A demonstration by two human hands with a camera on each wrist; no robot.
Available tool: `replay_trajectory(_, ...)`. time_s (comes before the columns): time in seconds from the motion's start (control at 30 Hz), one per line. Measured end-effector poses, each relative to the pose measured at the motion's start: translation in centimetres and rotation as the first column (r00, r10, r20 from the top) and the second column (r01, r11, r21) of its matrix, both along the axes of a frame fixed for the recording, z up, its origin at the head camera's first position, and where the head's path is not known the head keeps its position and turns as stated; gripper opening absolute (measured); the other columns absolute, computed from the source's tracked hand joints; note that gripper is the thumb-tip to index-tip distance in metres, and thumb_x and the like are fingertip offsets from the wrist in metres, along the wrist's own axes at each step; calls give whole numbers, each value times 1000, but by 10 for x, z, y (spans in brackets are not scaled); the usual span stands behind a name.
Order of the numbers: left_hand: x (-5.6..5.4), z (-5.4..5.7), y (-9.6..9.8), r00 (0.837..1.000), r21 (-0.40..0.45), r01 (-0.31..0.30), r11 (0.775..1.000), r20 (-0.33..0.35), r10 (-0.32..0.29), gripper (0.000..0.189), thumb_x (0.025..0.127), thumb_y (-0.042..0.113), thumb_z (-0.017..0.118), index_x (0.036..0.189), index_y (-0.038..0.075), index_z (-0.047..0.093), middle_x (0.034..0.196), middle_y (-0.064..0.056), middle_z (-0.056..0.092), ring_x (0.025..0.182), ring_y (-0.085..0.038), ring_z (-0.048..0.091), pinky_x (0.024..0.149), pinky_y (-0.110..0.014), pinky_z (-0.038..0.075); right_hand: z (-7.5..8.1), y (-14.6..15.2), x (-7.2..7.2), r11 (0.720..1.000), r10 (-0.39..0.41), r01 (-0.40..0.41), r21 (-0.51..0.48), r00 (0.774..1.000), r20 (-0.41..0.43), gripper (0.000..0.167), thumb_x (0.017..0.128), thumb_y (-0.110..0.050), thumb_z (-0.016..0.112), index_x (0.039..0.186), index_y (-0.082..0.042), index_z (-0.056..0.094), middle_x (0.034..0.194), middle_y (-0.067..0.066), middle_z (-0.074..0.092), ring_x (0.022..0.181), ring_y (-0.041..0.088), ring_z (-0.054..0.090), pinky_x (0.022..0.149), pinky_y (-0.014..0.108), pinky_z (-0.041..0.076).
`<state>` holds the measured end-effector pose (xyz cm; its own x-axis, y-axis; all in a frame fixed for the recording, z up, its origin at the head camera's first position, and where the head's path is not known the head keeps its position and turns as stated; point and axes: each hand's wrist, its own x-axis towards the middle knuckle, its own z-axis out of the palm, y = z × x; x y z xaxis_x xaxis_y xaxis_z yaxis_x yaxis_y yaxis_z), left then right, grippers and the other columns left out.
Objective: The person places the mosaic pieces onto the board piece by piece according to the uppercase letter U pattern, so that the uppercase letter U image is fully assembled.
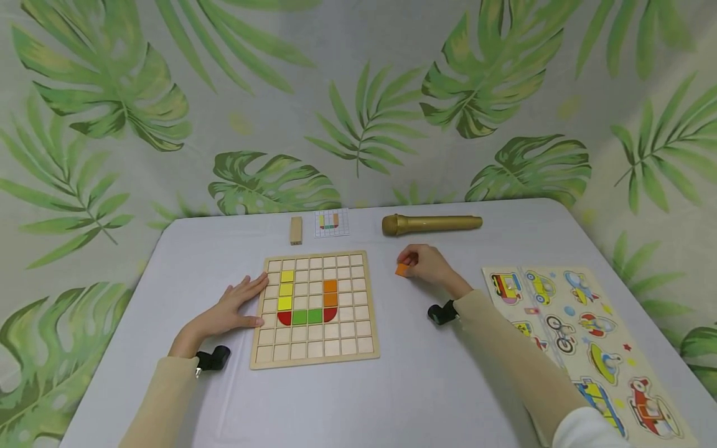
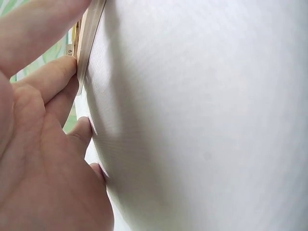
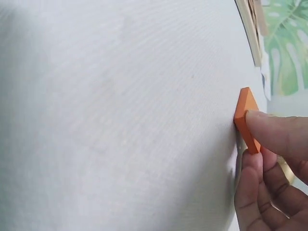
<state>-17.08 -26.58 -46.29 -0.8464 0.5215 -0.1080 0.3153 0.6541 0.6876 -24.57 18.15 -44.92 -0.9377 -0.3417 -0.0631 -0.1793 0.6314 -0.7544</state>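
Observation:
My right hand [image 1: 428,264] pinches a square orange tile [image 3: 246,113] between thumb and fingers, low over the table to the right of a wooden grid board [image 1: 348,328]. My left hand [image 1: 229,309] touches the board's left edge, fingers spread and mostly straight; its fingertips also meet the edge in the left wrist view. On the board, coloured tiles form a U. Three yellow tiles [image 1: 286,289] make the left side, two orange tiles [image 1: 330,292] the right. Two green tiles [image 1: 307,317] lie along the bottom between rounded red corner tiles [image 1: 284,318].
Behind the board lie a small wooden block [image 1: 295,231] and a card [image 1: 332,223] printed with a coloured U on a grid. A gold microphone [image 1: 434,224] lies at the back right. A vehicle puzzle board [image 1: 560,295] occupies the right side, partly under my right forearm.

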Motion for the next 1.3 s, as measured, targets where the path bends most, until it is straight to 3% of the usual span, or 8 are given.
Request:
replay_trajectory(0.2, 1, 2, 0, 1000, -5, 0, 1000, 0, 0, 89, 83, 31, 73, 150, -1, 24, 156, -21, 16, 140, -47, -3, 105, -65, -9, 2, -9, -3, 995, 11, -5, -100, 998, 64, 19, 77, 8, 72, 94, 4, 65, 87, 11, 63, 78, 20, 56, 68, 26, 46)
replay_trajectory(0.37, 3, 5, 1, 1000, 11, 4, 1000, 3, -4, 87, 84, 29, 73, 149, -3, 25, 155, -23, 16, 140, -49, -3, 105, -66, -9, 3, -27, -7, 977, 71, -46, -208, 991, 114, 15, 82, 4, 70, 96, 8, 64, 87, 12, 64, 73, 14, 55, 65, 22, 46)
replay_trajectory(0.53, 3, 5, 2, 1000, 17, 11, 1000, 3, -11, 86, 84, 29, 73, 149, -3, 25, 155, -24, 16, 140, -49, -2, 105, -66, -9, 1, -57, -11, 968, 124, -91, -232, 983, 133, 11, 85, 2, 68, 94, 6, 64, 80, 7, 63, 62, 13, 50, 56, 23, 45)
replay_trajectory(0.77, 3, 3, 2, 1000, 16, 11, 1000, 1, -11, 87, 84, 29, 72, 150, -2, 24, 155, -23, 16, 140, -48, -3, 105, -65, -9, -3, -99, -14, 957, 181, -146, -249, 976, 124, 7, 86, 3, 66, 93, 5, 65, 78, 6, 62, 62, 11, 51, 56, 21, 46)
replay_trajectory(1.07, 2, 3, 2, 1000, 13, 7, 1000, -3, -7, 87, 84, 30, 73, 149, -2, 25, 155, -23, 16, 140, -48, -2, 105, -65, -9, 4, -134, -10, 974, 135, -109, -197, 983, 123, 5, 87, 5, 64, 90, 2, 66, 76, 7, 61, 62, 13, 54, 56, 21, 48)
replay_trajectory(1.3, 1, 2, 1, 1000, 0, -3, 1000, 14, 3, 88, 84, 30, 73, 150, 0, 23, 156, -21, 15, 141, -46, -3, 106, -64, -10, 6, -145, -8, 992, 124, -122, -45, 991, 52, 6, 87, 2, 65, 88, -3, 68, 75, 2, 61, 68, 12, 55, 64, 21, 46)
